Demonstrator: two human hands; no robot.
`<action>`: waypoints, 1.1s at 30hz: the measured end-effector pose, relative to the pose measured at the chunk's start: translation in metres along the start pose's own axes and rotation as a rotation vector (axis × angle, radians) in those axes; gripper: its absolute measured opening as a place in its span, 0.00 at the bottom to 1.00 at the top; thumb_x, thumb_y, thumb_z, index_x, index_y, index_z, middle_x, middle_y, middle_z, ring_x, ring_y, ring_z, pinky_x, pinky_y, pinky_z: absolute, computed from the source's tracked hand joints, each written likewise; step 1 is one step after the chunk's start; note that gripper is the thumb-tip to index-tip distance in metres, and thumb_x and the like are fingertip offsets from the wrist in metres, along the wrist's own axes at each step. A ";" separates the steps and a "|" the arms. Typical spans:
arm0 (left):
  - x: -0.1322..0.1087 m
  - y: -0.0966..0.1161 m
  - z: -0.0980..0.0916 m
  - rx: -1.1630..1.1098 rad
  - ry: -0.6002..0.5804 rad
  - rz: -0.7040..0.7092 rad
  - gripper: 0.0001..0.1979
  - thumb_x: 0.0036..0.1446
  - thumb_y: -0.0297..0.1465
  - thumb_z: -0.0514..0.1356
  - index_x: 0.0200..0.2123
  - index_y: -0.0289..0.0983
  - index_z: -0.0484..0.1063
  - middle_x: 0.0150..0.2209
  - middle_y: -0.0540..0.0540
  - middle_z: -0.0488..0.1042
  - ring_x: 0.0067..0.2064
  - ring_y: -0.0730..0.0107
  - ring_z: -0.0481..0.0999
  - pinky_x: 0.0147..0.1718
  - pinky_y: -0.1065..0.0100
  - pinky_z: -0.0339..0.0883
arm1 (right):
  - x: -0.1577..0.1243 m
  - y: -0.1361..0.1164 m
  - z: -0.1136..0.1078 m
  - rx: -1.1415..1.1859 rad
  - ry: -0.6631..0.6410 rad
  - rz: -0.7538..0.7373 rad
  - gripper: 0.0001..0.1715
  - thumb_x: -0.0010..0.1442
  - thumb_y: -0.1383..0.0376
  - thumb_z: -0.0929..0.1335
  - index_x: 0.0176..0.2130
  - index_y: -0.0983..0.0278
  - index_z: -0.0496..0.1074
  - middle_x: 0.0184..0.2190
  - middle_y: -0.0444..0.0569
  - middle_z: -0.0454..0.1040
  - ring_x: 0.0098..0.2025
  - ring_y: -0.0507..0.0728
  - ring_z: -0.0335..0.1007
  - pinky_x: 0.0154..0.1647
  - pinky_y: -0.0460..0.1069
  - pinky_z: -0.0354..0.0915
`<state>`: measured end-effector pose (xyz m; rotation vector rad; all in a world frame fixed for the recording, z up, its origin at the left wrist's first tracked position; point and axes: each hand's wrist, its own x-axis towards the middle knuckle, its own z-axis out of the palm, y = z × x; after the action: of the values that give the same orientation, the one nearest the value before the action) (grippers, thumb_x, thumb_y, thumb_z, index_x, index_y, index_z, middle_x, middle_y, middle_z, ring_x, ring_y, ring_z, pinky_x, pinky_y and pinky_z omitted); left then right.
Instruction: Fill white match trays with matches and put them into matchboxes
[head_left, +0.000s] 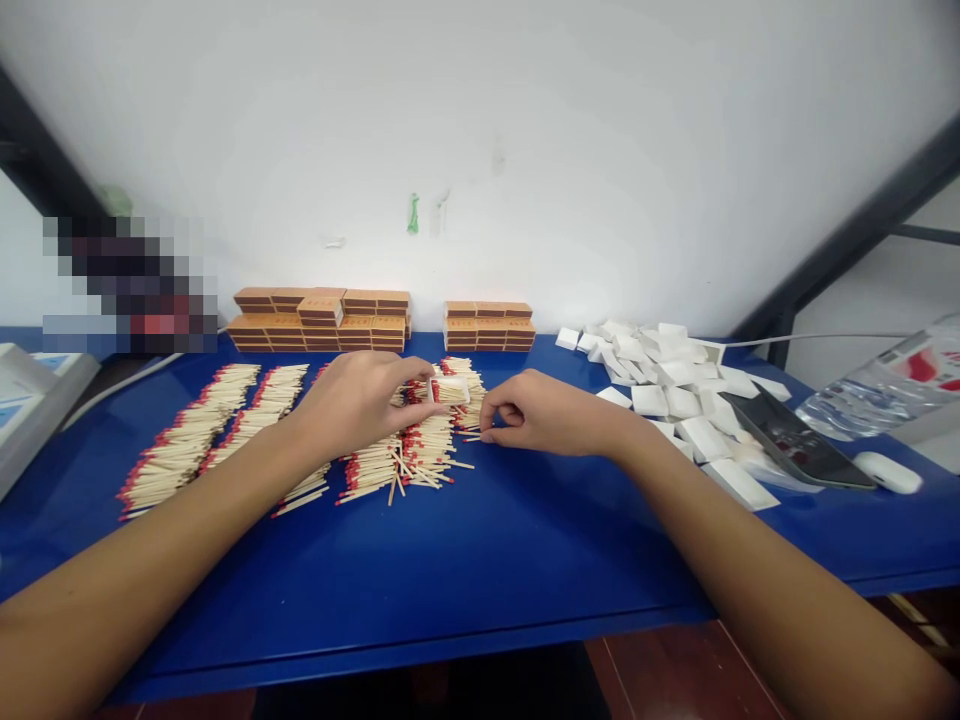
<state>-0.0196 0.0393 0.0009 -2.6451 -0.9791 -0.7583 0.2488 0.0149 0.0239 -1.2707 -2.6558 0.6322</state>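
My left hand (360,400) is closed round a small white matchbox tray (450,389) partly filled with red-tipped matches, held just above the heap of loose matches (409,455) in the middle of the blue table (480,560). To its right, my right hand (536,412) rests on the table with its fingers curled in a pinch at the edge of the match heap; what it pinches is too small to make out. More matches (191,430) lie in rows under and left of my left forearm.
Stacked brown matchbox sleeves (322,318) and a second stack (489,325) line the wall. A pile of white empty trays (667,375) lies at the right, with a dark phone (795,435), a white mouse (889,472) and a plastic bag (877,390). A grey device (30,400) sits far left.
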 end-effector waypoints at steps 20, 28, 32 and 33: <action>0.000 0.000 -0.001 0.011 -0.034 -0.019 0.24 0.65 0.52 0.62 0.47 0.37 0.80 0.36 0.43 0.83 0.37 0.58 0.83 0.35 0.65 0.68 | -0.003 0.004 -0.002 0.025 -0.081 0.067 0.10 0.62 0.59 0.71 0.34 0.62 0.77 0.26 0.44 0.71 0.25 0.51 0.59 0.28 0.49 0.51; -0.001 -0.001 -0.001 0.025 -0.022 -0.006 0.23 0.65 0.51 0.63 0.48 0.37 0.79 0.36 0.44 0.83 0.37 0.58 0.83 0.34 0.64 0.68 | -0.002 0.000 0.001 0.004 -0.034 0.037 0.07 0.62 0.61 0.71 0.35 0.63 0.76 0.27 0.43 0.71 0.26 0.51 0.60 0.30 0.49 0.52; 0.000 0.000 -0.001 0.027 -0.020 0.002 0.23 0.64 0.50 0.64 0.49 0.37 0.79 0.37 0.44 0.83 0.37 0.58 0.83 0.35 0.65 0.68 | 0.000 0.000 0.003 0.022 -0.052 0.027 0.07 0.64 0.62 0.70 0.37 0.63 0.77 0.27 0.43 0.71 0.25 0.51 0.59 0.30 0.49 0.52; 0.000 0.000 -0.001 0.024 -0.023 0.001 0.23 0.64 0.51 0.63 0.48 0.37 0.79 0.37 0.44 0.83 0.38 0.58 0.83 0.35 0.65 0.68 | 0.000 0.000 0.003 0.024 -0.067 0.026 0.07 0.64 0.62 0.70 0.37 0.63 0.77 0.27 0.43 0.71 0.25 0.51 0.59 0.30 0.49 0.52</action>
<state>-0.0203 0.0393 0.0018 -2.6393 -0.9857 -0.7134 0.2483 0.0141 0.0211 -1.3018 -2.6805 0.7206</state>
